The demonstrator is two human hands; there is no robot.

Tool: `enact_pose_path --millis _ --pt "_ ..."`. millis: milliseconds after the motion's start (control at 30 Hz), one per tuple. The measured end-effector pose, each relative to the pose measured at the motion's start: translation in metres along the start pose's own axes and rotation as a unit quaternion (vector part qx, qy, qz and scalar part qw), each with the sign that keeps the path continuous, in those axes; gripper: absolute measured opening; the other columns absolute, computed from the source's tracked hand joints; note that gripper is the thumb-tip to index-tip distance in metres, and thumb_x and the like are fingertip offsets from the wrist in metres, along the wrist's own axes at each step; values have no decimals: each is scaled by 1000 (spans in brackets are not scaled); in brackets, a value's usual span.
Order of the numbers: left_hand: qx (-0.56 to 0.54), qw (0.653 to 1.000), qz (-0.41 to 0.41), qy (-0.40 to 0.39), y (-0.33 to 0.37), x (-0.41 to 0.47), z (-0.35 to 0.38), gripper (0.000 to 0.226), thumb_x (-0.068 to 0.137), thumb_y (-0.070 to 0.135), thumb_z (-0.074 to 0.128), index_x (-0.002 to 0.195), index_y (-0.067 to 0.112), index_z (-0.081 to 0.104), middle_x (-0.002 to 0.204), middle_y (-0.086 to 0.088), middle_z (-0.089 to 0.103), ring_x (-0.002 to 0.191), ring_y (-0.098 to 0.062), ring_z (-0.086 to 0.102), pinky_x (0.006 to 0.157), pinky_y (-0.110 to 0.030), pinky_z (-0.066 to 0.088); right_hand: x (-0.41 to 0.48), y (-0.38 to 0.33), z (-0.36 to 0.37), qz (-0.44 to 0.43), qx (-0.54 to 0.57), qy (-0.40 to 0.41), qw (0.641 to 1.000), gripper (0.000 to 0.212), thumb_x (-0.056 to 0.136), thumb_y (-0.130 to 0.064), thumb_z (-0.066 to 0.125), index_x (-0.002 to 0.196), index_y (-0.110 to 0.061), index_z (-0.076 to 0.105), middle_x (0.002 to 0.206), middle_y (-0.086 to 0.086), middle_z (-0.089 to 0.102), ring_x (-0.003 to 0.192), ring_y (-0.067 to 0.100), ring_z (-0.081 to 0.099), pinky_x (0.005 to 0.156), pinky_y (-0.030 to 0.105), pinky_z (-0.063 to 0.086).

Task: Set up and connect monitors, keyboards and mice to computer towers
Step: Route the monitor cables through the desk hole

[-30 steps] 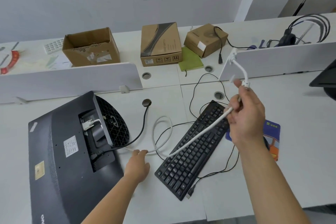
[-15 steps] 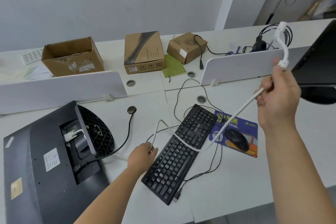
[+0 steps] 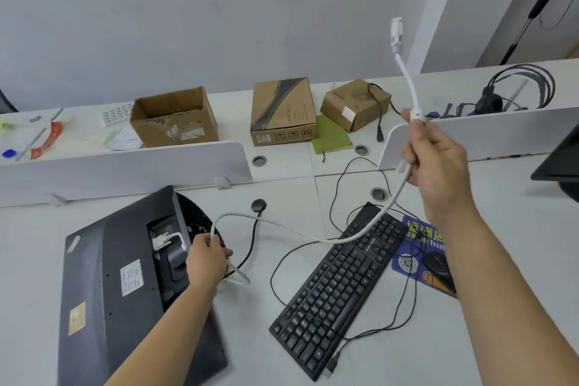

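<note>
A black monitor (image 3: 103, 285) lies face down on the white desk (image 3: 250, 348), its round stand pointing up. A white video cable (image 3: 313, 236) is plugged into the monitor's back. My left hand (image 3: 205, 258) grips this cable just beside the stand. My right hand (image 3: 435, 163) holds the cable's other end high above the desk, and the free white connector (image 3: 396, 33) sticks up above my fingers. A black keyboard (image 3: 338, 288) lies diagonally under the cable. A black mouse (image 3: 437, 263) sits on a blue mouse pad (image 3: 410, 247).
White dividers (image 3: 125, 163) cross the desk. Behind them stand an open cardboard box (image 3: 174, 117), two closed boxes (image 3: 282, 111), a green notebook (image 3: 330, 135) and coiled black cables (image 3: 520, 84). A second monitor (image 3: 560, 163) shows at the right edge. Cable holes (image 3: 258, 205) dot the desk.
My left hand has lifted off the desk and closed on the white cable near the stand, raising a loop. My right hand still holds the free end up, now more above the keyboard.
</note>
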State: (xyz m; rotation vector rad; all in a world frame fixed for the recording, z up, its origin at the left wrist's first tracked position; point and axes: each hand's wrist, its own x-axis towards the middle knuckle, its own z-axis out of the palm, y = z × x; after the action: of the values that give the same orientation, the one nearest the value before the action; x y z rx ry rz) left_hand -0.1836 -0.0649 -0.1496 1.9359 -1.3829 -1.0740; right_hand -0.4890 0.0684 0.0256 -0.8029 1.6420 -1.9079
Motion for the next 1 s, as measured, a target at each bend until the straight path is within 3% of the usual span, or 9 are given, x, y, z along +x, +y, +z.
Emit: enact_pose_path --millis 100,200,333,533,633,700,767,900,1000 --pt "-9 999 12 -31 -8 4 -1 16 104 23 46 111 13 56 83 0 70 79 -19 63 69 -36 52 6 40 39 86 -74 -99 989 27 104 -36 49 118 -26 69 63 -9 43 55 7 31 48 20 28" --pt "-23 998 24 -62 -19 7 -2 12 102 23 50 109 16 57 81 1 71 78 -22 64 80 -42 54 12 88 77 177 -169 -175 954 29 104 -37 49 117 -21 70 59 -12 46 53 9 32 46 18 28" --pt "-38 993 39 -101 -33 9 -11 9 102 23 51 107 21 58 77 3 71 71 -18 61 75 -40 52 14 139 118 255 -239 -221 910 32 102 -38 52 112 -15 73 60 -10 49 53 9 37 45 19 29" --pt "-55 988 42 -136 -37 15 -22 9 103 21 50 106 23 58 77 2 71 59 -12 56 61 -29 47 31 171 168 282 -281 -221 891 36 101 -34 52 110 -5 71 68 -1 51 55 13 36 48 23 28" --pt "-55 986 33 -153 -35 21 -23 9 103 22 50 108 23 57 78 1 71 55 -11 53 56 -27 46 45 189 191 279 -330 -234 871 37 99 -33 53 92 0 69 71 3 52 57 16 37 53 27 27" --pt "-59 985 25 -158 -35 24 -24 10 103 23 50 110 22 57 78 2 71 55 -10 53 55 -26 47 54 204 202 238 -429 -272 828 37 98 -34 51 70 -11 55 69 2 50 59 18 39 55 28 27" --pt "-62 984 15 -164 -35 27 -26 11 102 23 51 112 23 56 79 3 71 56 -9 54 56 -26 47 60 214 209 155 -574 -301 745 40 100 -36 49 65 -17 46 71 0 51 66 22 46 52 28 28" --pt "-63 982 5 -177 -34 29 -29 9 103 24 51 110 25 56 79 4 72 57 -7 54 57 -23 45 69 221 219 -6 -713 -325 621 25 104 -25 46 97 -14 68 84 4 59 76 27 54 61 29 36" --pt "-56 983 9 -177 -31 29 -30 7 103 24 50 108 25 56 78 3 72 55 -6 53 53 -16 44 76 222 230 -89 -763 -346 538 26 97 -10 50 111 -18 69 95 5 66 82 27 57 66 30 36"
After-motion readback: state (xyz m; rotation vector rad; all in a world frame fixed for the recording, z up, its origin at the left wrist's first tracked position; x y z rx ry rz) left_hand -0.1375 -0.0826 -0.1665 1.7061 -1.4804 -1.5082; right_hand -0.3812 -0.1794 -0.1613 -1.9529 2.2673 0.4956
